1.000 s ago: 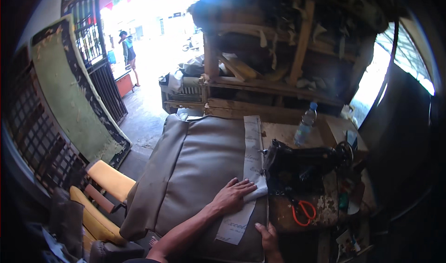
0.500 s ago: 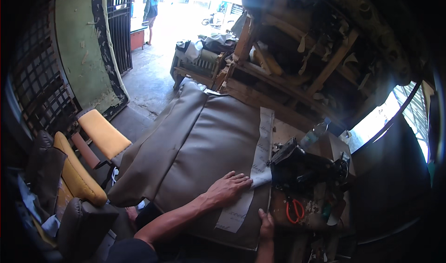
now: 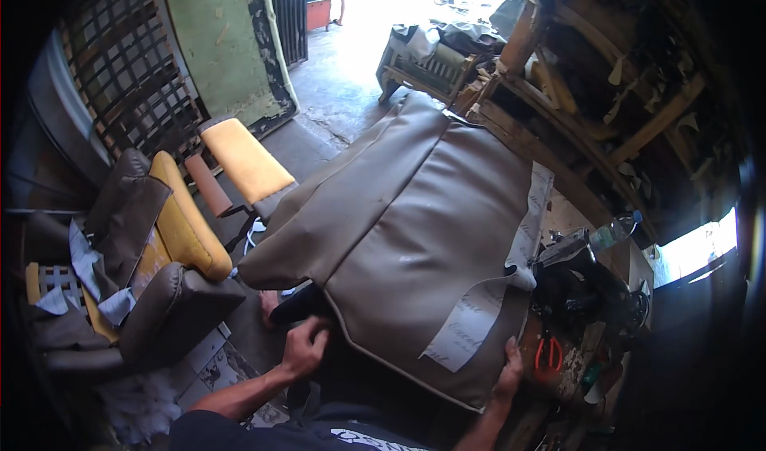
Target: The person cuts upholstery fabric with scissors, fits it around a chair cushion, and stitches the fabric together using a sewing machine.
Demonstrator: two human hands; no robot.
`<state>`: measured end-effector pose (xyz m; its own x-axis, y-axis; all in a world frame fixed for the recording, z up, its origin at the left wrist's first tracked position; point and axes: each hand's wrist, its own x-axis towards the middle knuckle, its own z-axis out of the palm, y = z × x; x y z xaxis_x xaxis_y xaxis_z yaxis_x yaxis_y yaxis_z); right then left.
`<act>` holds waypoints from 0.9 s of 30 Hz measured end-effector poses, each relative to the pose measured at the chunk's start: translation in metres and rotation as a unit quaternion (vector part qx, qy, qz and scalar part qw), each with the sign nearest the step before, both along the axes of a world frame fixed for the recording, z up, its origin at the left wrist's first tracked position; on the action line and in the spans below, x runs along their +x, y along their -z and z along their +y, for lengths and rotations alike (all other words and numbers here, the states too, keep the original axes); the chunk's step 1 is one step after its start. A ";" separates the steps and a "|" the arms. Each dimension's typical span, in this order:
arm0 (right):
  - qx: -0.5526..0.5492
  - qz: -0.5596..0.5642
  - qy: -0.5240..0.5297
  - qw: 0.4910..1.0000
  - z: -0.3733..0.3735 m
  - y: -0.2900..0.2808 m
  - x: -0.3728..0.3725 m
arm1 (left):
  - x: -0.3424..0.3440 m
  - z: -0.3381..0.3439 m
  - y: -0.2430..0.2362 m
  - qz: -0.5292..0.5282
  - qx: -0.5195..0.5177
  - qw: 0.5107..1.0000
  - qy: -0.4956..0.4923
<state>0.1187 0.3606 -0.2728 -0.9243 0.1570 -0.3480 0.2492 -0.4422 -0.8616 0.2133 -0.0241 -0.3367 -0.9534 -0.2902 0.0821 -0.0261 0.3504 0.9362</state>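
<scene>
A large brown leather-like upholstery cover (image 3: 415, 236) with a long seam and piped edge spreads out before me. A white printed strip (image 3: 467, 323) lies along its right side, bent up in the middle beside the black sewing machine (image 3: 582, 279). My right hand (image 3: 509, 369) grips the cover's right edge near its front corner, thumb on top, fingers hidden beneath. My left hand (image 3: 307, 349) is by the cover's near-left edge, its fingers curled; whether anything is in them is hidden.
Orange-handled scissors (image 3: 548, 355) and a clear bottle (image 3: 618, 229) lie around the sewing machine. At left stand a yellow-and-brown seat (image 3: 187, 220) and a yellow padded piece (image 3: 247, 157). Wooden frames (image 3: 558, 124) are stacked behind. A person's legs (image 3: 343, 0) show outside the doorway.
My left hand has left the white strip and moved left to the cover's near edge, fingers now curled. The strip's middle has bent up. My view has turned left and down.
</scene>
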 end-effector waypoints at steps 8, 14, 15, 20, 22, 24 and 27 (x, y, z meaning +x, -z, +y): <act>-0.133 0.188 -0.100 0.968 0.022 -0.045 -0.038 | -0.085 -0.023 -0.091 0.062 0.362 0.928 0.069; -0.261 0.249 -0.123 0.925 0.048 -0.081 -0.100 | -0.220 -0.021 -0.187 0.312 -0.007 0.936 0.160; -0.225 0.297 -0.145 0.917 0.064 -0.078 -0.115 | -0.245 -0.007 -0.208 0.346 -0.016 0.920 0.181; 0.043 0.308 -0.044 0.949 0.068 -0.123 -0.136 | -0.325 0.036 -0.266 0.413 -0.196 0.854 0.250; 0.127 0.225 -0.004 0.966 0.052 -0.139 -0.134 | -0.337 0.036 -0.276 0.372 -0.240 0.864 0.242; 0.150 0.224 -0.003 0.963 0.052 -0.140 -0.140 | -0.344 0.031 -0.277 0.375 -0.256 0.858 0.239; 0.188 0.207 -0.019 0.960 0.056 -0.144 -0.144 | -0.352 0.026 -0.277 0.370 -0.267 0.862 0.222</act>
<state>-0.0250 0.4171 -0.1292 -0.9787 0.1628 0.1251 -0.1390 -0.0770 -0.9873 -0.1388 0.0017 -0.0597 -0.5905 0.3575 0.7236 0.7566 0.5573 0.3421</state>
